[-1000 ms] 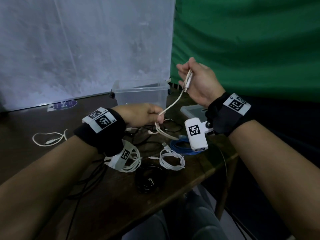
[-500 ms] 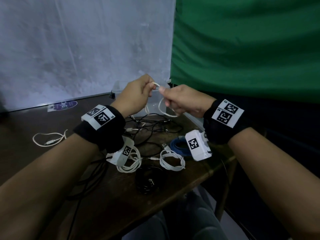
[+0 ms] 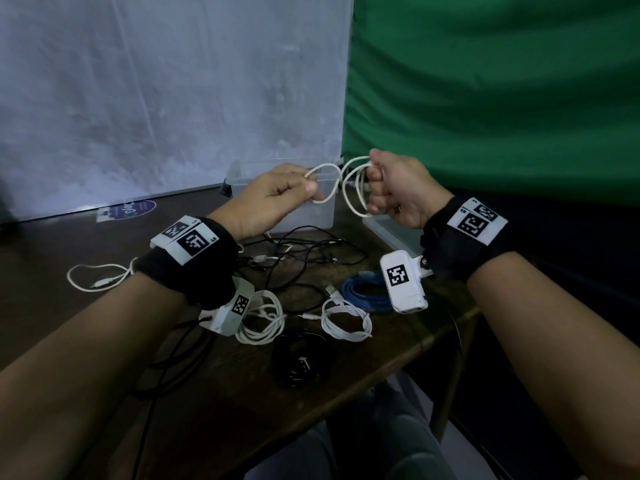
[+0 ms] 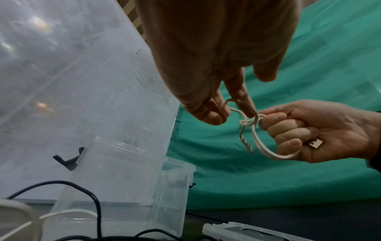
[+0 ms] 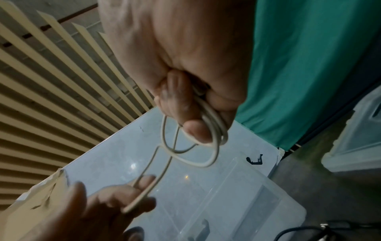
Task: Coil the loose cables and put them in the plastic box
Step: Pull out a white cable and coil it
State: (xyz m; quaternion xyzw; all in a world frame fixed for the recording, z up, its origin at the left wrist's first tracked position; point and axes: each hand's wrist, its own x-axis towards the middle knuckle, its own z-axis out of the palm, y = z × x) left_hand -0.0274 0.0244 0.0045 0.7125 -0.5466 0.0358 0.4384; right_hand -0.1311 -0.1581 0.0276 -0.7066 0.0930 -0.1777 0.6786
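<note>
Both hands are raised above the tabletop (image 3: pixel 214 393), in front of the clear box (image 3: pixel 311 209). The right hand (image 3: pixel 398 188) is closed in a fist, its fingers (image 4: pixel 288 128) curled round several loops of the white cable (image 3: pixel 346 188); a metal USB plug (image 4: pixel 315 143) shows at the palm, and the small end plug (image 4: pixel 246 143) dangles free below the loops. The left hand (image 3: pixel 273 199) pinches a strand of the same cable between thumb and fingers (image 4: pixel 243 101) (seen in the left wrist view), so the fingers are clamped on the cable, not apart. The strand runs between the two hands, which are near each other but not touching.

The box stands open at the far edge of the tabletop; its lid (image 3: pixel 391 230) lies just to its right. On the tabletop below the hands lie a tangle of black cables (image 3: pixel 304 251), two white coils (image 3: pixel 263 323) (image 3: pixel 346 320), a blue coil (image 3: pixel 363 292), a black coil (image 3: pixel 298 362) and a loose white cable (image 3: pixel 97 277) at the left. A grey sheet (image 3: pixel 173 98) and a green cloth (image 3: pixel 485 91) hang behind.
</note>
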